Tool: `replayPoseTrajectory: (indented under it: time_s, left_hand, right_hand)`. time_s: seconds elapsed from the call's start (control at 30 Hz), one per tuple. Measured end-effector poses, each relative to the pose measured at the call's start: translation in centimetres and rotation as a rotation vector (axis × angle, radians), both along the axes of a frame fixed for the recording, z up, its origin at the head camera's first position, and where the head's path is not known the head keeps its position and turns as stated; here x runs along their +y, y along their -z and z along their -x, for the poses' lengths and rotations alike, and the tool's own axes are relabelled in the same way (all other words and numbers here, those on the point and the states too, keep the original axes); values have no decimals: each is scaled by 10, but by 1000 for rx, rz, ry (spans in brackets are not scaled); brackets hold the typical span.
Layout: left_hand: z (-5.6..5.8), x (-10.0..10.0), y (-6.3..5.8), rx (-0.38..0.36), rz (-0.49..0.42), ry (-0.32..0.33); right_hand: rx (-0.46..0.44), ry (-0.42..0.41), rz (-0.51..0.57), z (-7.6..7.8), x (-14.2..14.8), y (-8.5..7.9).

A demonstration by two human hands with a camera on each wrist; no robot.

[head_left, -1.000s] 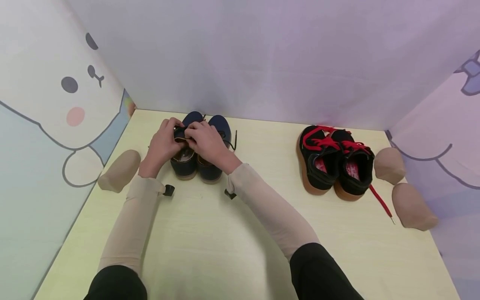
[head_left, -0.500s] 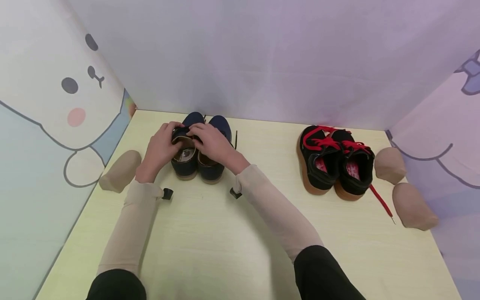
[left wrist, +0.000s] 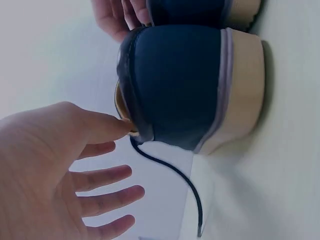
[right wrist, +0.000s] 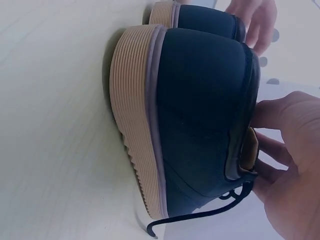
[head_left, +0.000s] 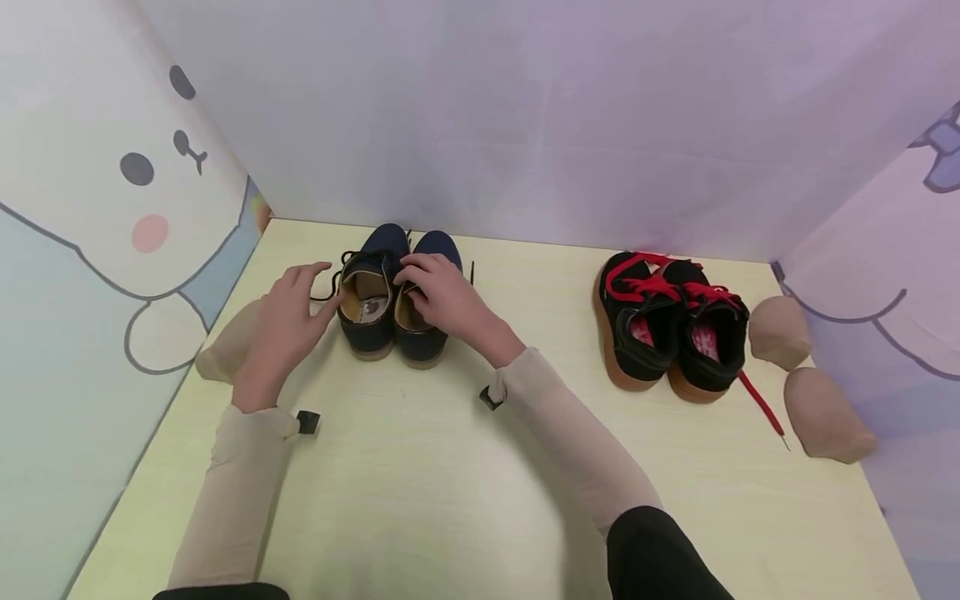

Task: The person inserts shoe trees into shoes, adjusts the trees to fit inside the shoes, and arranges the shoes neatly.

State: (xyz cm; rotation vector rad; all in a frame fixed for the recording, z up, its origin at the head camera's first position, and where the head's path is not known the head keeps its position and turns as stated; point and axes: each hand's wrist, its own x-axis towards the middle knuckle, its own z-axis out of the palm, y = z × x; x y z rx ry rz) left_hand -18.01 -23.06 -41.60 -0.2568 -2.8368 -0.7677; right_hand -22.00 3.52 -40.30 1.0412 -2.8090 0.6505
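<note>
A pair of navy lace-up shoes stands side by side at the back left, heels toward me. My left hand (head_left: 281,325) is beside the left shoe (head_left: 367,333), fingers spread. Its thumb tip is right at the collar edge in the left wrist view, beside a hanging dark lace (left wrist: 187,182). My right hand (head_left: 450,300) is over the right shoe (head_left: 422,343), fingers loosely bent at its opening. In the right wrist view that thumb (right wrist: 272,112) lies by the collar. The left shoe's opening shows its tan lining and insole; my right hand partly covers the other opening.
Black shoes (head_left: 637,354) with red laces stand at the right, one lace trailing on the pale table (head_left: 420,467). Two beige shoe inserts (head_left: 828,414) lie at the right edge. Another beige insert (head_left: 217,350) is partly behind my left hand. A pale wall (head_left: 525,142) rises behind.
Both hands were at the left shoe's tongue, which was raised and now lies lower. My left hand has drawn away left and toward me; my right has shifted right over the other shoe.
</note>
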Motion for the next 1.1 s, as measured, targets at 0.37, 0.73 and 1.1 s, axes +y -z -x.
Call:
replayPoseTrajectory:
  time_s: [0.37, 0.73, 1.1]
  left_hand:
    - [-35, -24, -3, 54, 103, -126]
    - [-63, -50, 2, 7, 125, -286]
    - [-78, -71, 12, -66, 60, -376]
  right_hand:
    - [25, 70, 31, -5, 14, 5]
    - [-37, 104, 127, -11, 25, 11]
    - [-41, 133, 183, -11, 27, 15]
